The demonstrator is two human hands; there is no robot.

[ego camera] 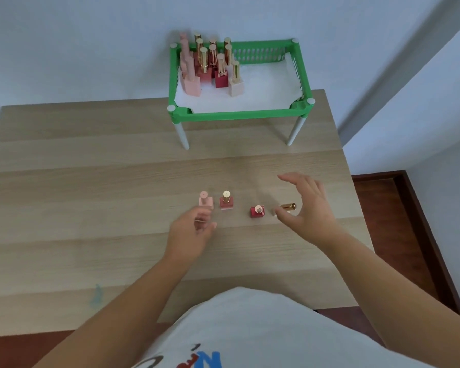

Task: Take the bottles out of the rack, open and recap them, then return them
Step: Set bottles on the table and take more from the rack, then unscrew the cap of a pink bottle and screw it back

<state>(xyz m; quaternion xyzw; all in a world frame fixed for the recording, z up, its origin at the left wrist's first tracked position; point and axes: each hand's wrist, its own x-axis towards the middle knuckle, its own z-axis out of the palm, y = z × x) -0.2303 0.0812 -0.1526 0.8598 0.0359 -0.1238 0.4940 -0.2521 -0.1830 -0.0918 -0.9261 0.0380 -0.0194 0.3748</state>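
Three small nail-polish bottles stand in a row on the wooden table (pixel 91 197): a pale pink one (pixel 205 201), a rose one with a gold cap (pixel 226 201) and a red one (pixel 257 211). A fourth, pale bottle with a gold cap (pixel 288 207) leans over to the right of them. My right hand (pixel 310 208) hovers spread over it, thumb just in front; I cannot tell if it touches. My left hand (pixel 194 229) is loosely curled and holds nothing, just in front of the pink bottle. The green rack (pixel 239 115) stands at the back with several bottles (pixel 221 73) in its left part.
The rack stands on white legs (pixel 182 136) and has a white liner; its right half holds no bottles. The table's right edge runs close to my right hand, with dark red floor (pixel 383 203) beyond. A white wall is behind the rack.
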